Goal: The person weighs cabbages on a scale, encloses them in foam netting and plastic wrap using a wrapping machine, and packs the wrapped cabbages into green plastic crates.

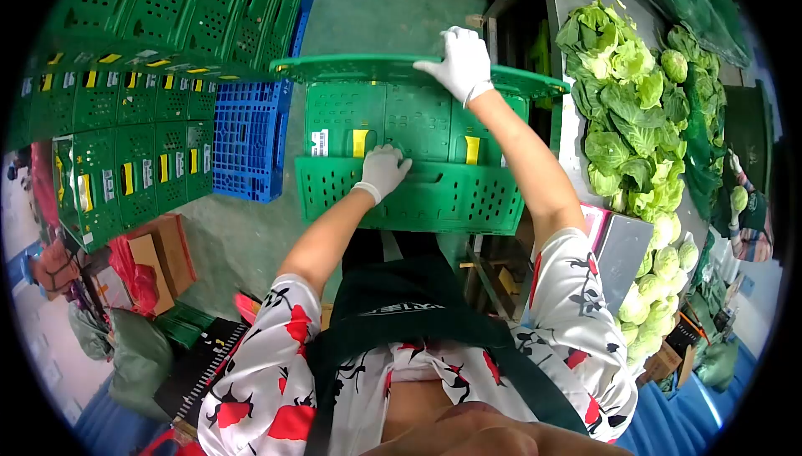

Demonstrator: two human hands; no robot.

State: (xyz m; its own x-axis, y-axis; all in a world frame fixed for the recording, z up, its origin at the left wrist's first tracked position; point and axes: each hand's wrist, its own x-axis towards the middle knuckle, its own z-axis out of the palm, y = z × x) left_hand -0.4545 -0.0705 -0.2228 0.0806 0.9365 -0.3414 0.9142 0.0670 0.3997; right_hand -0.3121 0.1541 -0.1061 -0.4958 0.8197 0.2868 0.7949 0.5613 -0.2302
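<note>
The green crate (409, 122) lies between our right hand (459, 66), gripping its far wall (359, 66), and our left hand (383, 174), on its near wall (451, 197), grip unclear. Hands apart, we should steady both walls evenly.

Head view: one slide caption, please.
White-gloved left hand and right hand on opposite sides of a green perforated plastic crate, near leafy green cabbages.

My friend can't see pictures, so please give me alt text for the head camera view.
A person's white-gloved left hand rests at the near panel of a green plastic crate, while the right hand, also gloved, holds the top edge of its far panel. Leafy cabbages lie on a table at right; stacked green crates stand at left.
</note>
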